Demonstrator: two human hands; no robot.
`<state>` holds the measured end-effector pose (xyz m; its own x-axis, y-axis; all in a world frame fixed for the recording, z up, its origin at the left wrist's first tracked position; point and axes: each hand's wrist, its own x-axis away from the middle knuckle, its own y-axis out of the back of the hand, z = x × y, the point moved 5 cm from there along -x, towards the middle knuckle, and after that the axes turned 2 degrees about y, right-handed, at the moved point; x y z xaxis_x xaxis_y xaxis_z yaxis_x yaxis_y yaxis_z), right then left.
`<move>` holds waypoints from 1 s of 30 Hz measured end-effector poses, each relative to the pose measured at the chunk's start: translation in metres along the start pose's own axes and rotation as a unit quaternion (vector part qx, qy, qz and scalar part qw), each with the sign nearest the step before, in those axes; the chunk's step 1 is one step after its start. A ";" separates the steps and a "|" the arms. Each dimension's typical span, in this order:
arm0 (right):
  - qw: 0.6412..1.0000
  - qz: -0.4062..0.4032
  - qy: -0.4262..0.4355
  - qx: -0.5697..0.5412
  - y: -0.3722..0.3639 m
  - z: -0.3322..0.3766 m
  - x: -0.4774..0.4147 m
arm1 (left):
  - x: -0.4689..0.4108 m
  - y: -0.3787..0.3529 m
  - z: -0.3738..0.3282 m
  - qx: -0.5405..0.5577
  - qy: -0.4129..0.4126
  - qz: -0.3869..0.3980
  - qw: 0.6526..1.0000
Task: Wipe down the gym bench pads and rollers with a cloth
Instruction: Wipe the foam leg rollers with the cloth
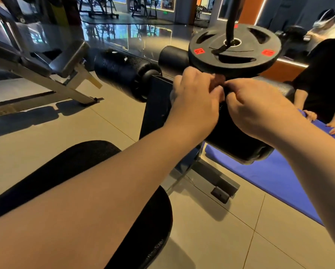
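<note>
head view, and it's the only one we get: both hands are together at the middle of the machine, knuckles up, fingertips meeting on top of the near roller [240, 138]. the left hand [195, 94] is curled tight, and a pale corner of what i take to be the cloth [173, 95] peeks out beneath it, against the upright post [158, 105]. the right hand [259, 105] is curled too, its fingertips touching the left's. whether it has cloth in its grip i cannot tell, because the spot between the hands is a brownish blur.

just above the knuckles sits a weight plate [234, 49] on its bar, very near. two more rollers wait beyond, one to the left [124, 72] and one behind [172, 57]. the bench pad [85, 171] lies under the left forearm. on the right, another person [321, 74] leans on a blue mat [269, 175] just beside the near roller.

now the dangers, as i judge them. a long wiping stroke upward could bang knuckles into that plate, since there's so little room. the roller may spin under pressure, so the cloth would slide without cleaning. a cloth bunched this small could miss the underside. and a wide swing right could catch the neighbour's hands.
</note>
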<state>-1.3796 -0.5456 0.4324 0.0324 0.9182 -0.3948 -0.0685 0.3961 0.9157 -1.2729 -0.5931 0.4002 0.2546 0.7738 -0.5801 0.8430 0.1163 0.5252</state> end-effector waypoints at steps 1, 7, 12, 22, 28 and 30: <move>1.000 0.005 0.001 -0.005 0.000 -0.001 0.000 | 0.003 0.002 -0.001 -0.012 -0.028 0.010 0.999; 0.995 -0.023 -0.072 -0.069 0.018 -0.016 0.004 | -0.027 0.006 0.011 -0.041 0.047 -0.014 0.998; 0.995 -0.018 -0.067 -0.076 0.015 -0.023 0.002 | 0.002 -0.004 -0.008 0.046 -0.125 0.066 0.989; 0.992 -0.029 -0.062 -0.107 0.011 -0.027 0.002 | 0.003 -0.010 -0.025 0.086 -0.099 0.100 0.986; 0.987 -0.053 -0.056 -0.142 0.007 -0.031 0.003 | -0.020 0.003 0.018 -0.023 0.037 -0.007 0.999; 0.983 -0.061 -0.068 -0.162 0.008 -0.032 0.003 | -0.018 -0.009 0.005 0.009 0.052 0.029 0.998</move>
<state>-1.4123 -0.5401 0.4361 0.1920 0.8637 -0.4659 -0.3693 0.5035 0.7811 -1.2826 -0.6116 0.4031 0.2536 0.8390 -0.4813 0.8367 0.0593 0.5444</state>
